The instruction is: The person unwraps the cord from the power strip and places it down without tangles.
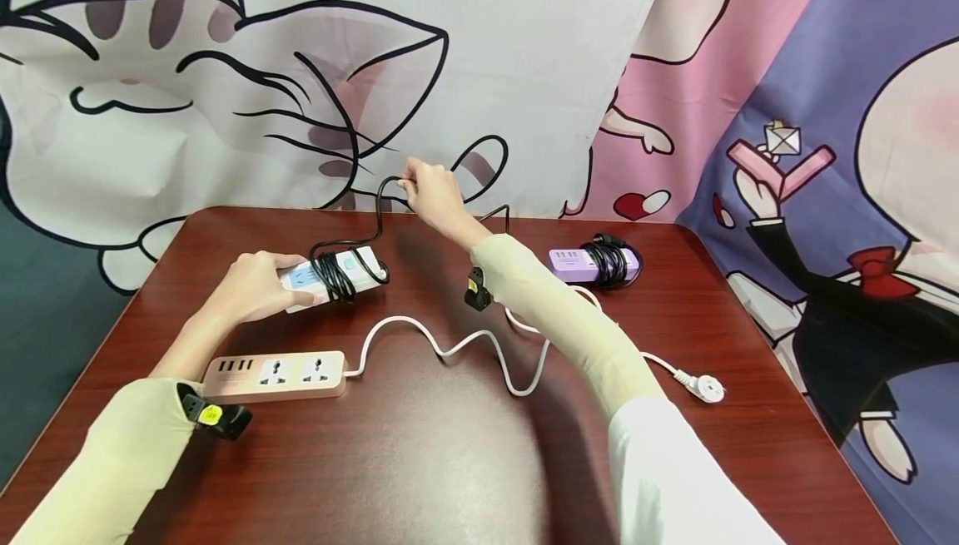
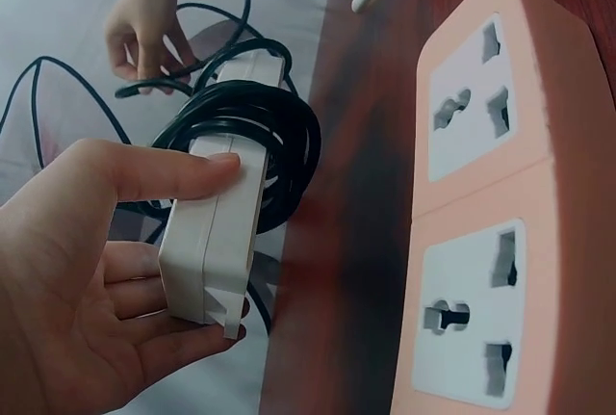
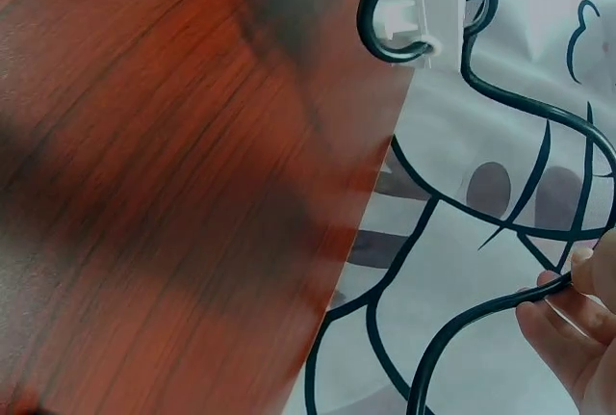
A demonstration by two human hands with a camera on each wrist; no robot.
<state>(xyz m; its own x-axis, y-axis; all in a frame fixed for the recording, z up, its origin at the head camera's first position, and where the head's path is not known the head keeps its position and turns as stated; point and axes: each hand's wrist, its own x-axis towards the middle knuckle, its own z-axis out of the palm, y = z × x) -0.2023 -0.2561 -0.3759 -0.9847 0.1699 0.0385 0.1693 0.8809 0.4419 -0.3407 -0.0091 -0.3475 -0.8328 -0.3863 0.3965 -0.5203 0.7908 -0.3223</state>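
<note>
A white power strip (image 1: 362, 271) with black cord coiled round its middle is held tilted above the table by my left hand (image 1: 255, 285). The thumb lies along one side and the fingers curl under it in the left wrist view. Farther back and higher, my right hand (image 1: 433, 193) pinches the loose part of the black cord (image 3: 481, 311) between thumb and fingers. From the strip the cord runs up to that hand, and more of it hangs beyond. A pink power strip (image 1: 288, 395) lies just below my left hand, its white cord (image 1: 468, 340) snaking right across the table.
At the back right of the brown table (image 1: 390, 470) sits a purple power strip (image 1: 567, 262) wrapped in black cord. The white cord ends in a round plug (image 1: 707, 388) on the right. A cartoon-printed cloth (image 1: 524, 54) hangs behind the table's back edge.
</note>
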